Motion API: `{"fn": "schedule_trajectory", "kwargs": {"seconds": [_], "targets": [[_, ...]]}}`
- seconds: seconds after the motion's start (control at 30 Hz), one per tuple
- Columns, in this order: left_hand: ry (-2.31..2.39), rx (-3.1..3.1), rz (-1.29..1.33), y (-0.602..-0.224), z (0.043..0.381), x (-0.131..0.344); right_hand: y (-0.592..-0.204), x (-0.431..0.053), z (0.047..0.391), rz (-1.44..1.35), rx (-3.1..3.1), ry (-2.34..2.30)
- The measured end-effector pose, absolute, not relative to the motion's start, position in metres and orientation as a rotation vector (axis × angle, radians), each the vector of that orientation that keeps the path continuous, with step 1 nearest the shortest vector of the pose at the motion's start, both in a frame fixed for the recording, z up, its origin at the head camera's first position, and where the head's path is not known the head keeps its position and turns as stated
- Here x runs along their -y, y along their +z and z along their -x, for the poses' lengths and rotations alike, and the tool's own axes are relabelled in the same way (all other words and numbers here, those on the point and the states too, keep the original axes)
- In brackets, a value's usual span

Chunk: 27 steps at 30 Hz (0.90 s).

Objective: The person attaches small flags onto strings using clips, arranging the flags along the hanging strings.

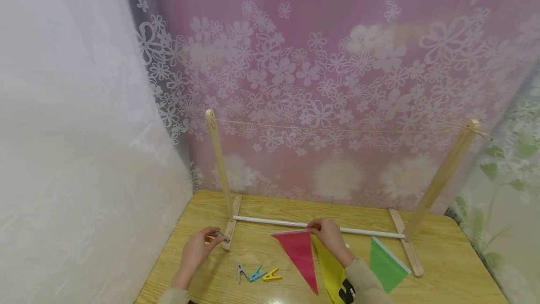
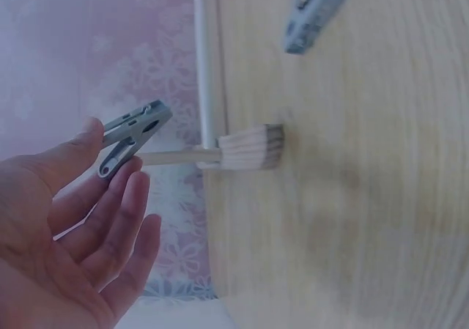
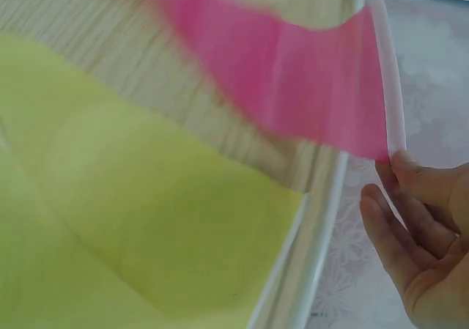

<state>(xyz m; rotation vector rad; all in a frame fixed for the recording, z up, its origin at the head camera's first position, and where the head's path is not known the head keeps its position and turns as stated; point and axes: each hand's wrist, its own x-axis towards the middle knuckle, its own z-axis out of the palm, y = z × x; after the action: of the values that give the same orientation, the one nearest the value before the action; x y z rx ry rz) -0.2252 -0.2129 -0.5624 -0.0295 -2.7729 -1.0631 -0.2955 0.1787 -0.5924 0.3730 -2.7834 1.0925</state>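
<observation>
Between thumb and fingertips, my left hand (image 1: 197, 252) pinches a grey clothespin (image 2: 135, 137), near the foot of the stand's left post. My right hand (image 1: 331, 237) pinches the right end of the white top edge of a red triangular flag (image 1: 298, 252), whose point hangs downward. Beneath the right wrist lies a yellow flag (image 1: 326, 266), partly hidden by the hand and sleeve. A green flag (image 1: 386, 264) lies to the right. Three more clothespins lie between the hands: a grey one (image 1: 242, 272), a blue one (image 1: 257, 274) and a yellow one (image 1: 272, 275).
A wooden stand with a left post (image 1: 220, 168), a right post (image 1: 443, 179) and a white crossbar (image 1: 270, 222) stands on the wooden table (image 1: 202, 285). A thin string (image 1: 337, 129) runs between the post tops. Flowered curtains (image 1: 295, 69) hang behind and beside it.
</observation>
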Motion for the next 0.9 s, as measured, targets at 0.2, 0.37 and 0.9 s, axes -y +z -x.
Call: {"fn": "schedule_trajectory", "kwargs": {"seconds": [0.2, 0.37, 0.9], "targets": [[-1.207, 2.796, 0.04, -0.542, 0.232, 0.211, -0.57, -0.177, 0.294, -0.254, 2.703, 1.514], [-1.226, 2.78, 0.103, -0.527, 0.238, 0.206, -0.547, -0.178, 0.295, -0.266, 2.64, 1.703], [-1.453, 2.789, 0.278, -0.47, 0.262, 0.201, -0.491, -0.168, 0.292, -0.36, 2.521, 2.028]]}}
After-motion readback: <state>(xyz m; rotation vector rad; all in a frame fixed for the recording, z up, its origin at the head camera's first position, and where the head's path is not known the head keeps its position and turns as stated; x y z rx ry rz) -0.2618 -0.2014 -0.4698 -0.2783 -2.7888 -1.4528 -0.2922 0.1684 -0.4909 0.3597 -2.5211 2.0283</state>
